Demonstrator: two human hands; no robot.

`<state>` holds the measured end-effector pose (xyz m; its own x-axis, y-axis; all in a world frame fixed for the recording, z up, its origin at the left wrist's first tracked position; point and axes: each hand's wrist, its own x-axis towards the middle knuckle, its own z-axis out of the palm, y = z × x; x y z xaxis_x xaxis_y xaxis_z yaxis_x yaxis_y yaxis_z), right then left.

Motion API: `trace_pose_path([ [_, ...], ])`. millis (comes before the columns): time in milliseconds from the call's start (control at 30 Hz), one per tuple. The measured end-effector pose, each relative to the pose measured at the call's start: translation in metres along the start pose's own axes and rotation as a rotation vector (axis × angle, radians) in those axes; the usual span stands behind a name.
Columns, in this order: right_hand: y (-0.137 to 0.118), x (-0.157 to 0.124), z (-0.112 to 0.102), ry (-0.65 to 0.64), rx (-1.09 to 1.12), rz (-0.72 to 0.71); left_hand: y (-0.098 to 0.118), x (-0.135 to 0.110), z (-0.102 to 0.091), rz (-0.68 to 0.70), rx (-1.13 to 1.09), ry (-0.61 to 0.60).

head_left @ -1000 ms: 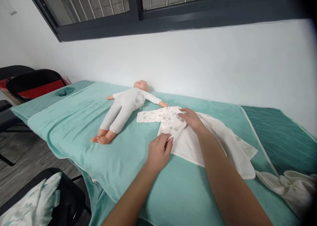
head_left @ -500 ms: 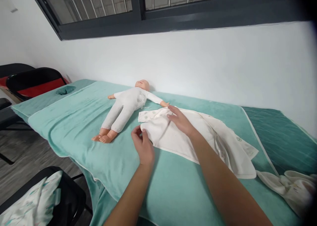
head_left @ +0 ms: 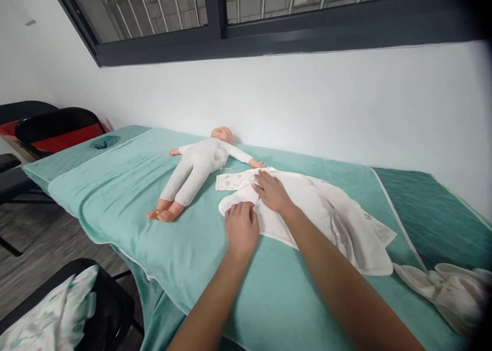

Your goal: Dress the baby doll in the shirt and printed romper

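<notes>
A white baby garment (head_left: 307,197) with a small print lies spread on the bed's green cover. My left hand (head_left: 242,230) rests palm down on its near left part, the fingers laid on the fabric and slightly bent. Just beyond and to the right, my right hand (head_left: 272,193) lies flat on the same garment, fingers stretched out. A printed sleeve reaches left past both hands. Behind the garment a baby doll (head_left: 196,164) in a white bodysuit lies on its back, one arm stretched out to the garment's upper edge.
The green-covered bed (head_left: 115,187) stands against a white wall under a barred window (head_left: 249,2). A white cloth with ear-like flaps (head_left: 449,289) lies at the right. Printed cloth (head_left: 49,310) sits on a black chair (head_left: 111,300) at lower left; more chairs (head_left: 61,130) stand behind.
My left hand has moved right from the garment's left corner and turned palm down onto the fabric. My right hand has shifted slightly left and lowered onto the garment.
</notes>
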<state>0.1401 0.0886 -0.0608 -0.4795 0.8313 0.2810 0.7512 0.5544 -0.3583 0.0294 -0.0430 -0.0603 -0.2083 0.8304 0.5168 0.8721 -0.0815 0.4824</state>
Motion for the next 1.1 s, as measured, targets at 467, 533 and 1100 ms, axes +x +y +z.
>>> trace_pose_path([
  [467,-0.003,-0.003,-0.002,0.173,-0.007,-0.177,-0.051,0.031,-0.018,-0.223,0.283,-0.031],
  [533,-0.004,0.0,-0.002,0.158,-0.012,-0.179,-0.048,0.029,-0.016,-0.18,0.259,-0.05],
  [1100,0.015,0.047,0.013,0.126,0.028,-0.182,-0.054,0.02,-0.018,-0.126,-0.173,0.059],
])
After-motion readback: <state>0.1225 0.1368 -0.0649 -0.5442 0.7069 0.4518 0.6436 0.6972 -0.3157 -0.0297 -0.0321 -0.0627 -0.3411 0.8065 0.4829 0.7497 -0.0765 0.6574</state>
